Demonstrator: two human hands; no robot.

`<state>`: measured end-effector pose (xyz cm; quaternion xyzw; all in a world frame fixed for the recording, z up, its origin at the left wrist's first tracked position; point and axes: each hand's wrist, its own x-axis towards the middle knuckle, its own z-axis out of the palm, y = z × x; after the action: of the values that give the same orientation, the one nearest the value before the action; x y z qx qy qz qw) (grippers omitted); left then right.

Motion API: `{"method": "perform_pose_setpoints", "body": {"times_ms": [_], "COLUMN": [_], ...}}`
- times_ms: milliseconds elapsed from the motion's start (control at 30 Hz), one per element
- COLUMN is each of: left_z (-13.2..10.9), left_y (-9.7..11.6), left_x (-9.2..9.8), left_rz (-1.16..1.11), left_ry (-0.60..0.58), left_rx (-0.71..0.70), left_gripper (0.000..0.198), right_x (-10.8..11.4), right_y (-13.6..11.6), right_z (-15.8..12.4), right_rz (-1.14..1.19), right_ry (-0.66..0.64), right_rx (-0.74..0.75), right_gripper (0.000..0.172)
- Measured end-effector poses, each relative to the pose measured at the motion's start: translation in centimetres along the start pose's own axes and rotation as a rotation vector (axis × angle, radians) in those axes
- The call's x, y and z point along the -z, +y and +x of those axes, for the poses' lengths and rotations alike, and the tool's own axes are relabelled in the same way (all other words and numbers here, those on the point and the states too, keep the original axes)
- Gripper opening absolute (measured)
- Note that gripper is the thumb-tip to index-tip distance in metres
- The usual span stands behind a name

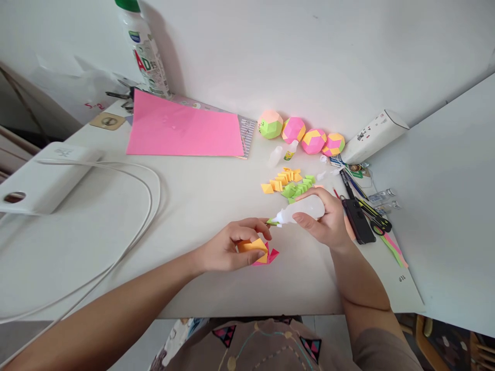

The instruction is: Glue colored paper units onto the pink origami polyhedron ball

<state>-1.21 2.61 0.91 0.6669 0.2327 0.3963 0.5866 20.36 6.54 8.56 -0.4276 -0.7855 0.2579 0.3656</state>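
- Four faceted paper balls (pixel 294 130), matte, mostly pink/yellow w/ one green/peach at the left end, in a row nr the wall.
- Loose folded pcs, crisp-edged & angular: yellow-orange paper units (pixel 282 180) in a slanting line, bright green paper units (pixel 299 189) just beside them.
- Flat, smooth pink paper sheet (pixel 183 126), partly over a translucent striped strip (pixel 247 135).
- Tall white printed plastic bottle w/ green cap (pixel 149 56) behind the sheet.
- White surface (pixel 185 206), plain white wall (pixel 216 46) behind; L side has a white plastic box w/ an oval hole (pixel 58 178) & a looped white cable (pixel 150 190).
- R side: black phone (pixel 359 221), black-and-yellow scissors (pixel 381 225), long white carton (pixel 375 136) leaning nr the wall.
- L hand (pixel 235 245): fingers curled, thumb gripping an orange-and-pink folded-paper piece (pixel 251 250) nr the front edge; index finger reaches a small green paper flap (pixel 271 222).
- R hand (pixel 327 219): wrapped round a translucent white squeeze bottle (pixel 309 208), tilted w/ narrow nozzle pointing L at the flap; can't tell if the tip touches.
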Motion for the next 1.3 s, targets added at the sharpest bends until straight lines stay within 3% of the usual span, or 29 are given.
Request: {"method": "perform_pose_setpoints", "body": {"times_ms": [167, 400, 1300], "left_z": [0.1, 0.01, -0.03], "left_y": [0.17, 0.05, -0.05], "left_x": [0.08, 0.06, 0.1], "left_rz": [0.024, 0.0, 0.01], "left_ry": [-0.011, -0.01, -0.005], "left_rx": [-0.008, -0.017, 0.01], "left_gripper": [0.019, 0.017, 0.02], "right_x": [0.12, -0.04, -0.32], "right_y": [0.38, 0.37, 0.16], "right_z": [0.16, 0.14, 0.02], "right_rz": [-0.044, -0.076, -0.091], "right_ry": [0.009, 0.009, -0.002], "right_rx": [0.171, 0.254, 0.31], "right_gripper": [0.025, 0.028, 0.029]}}
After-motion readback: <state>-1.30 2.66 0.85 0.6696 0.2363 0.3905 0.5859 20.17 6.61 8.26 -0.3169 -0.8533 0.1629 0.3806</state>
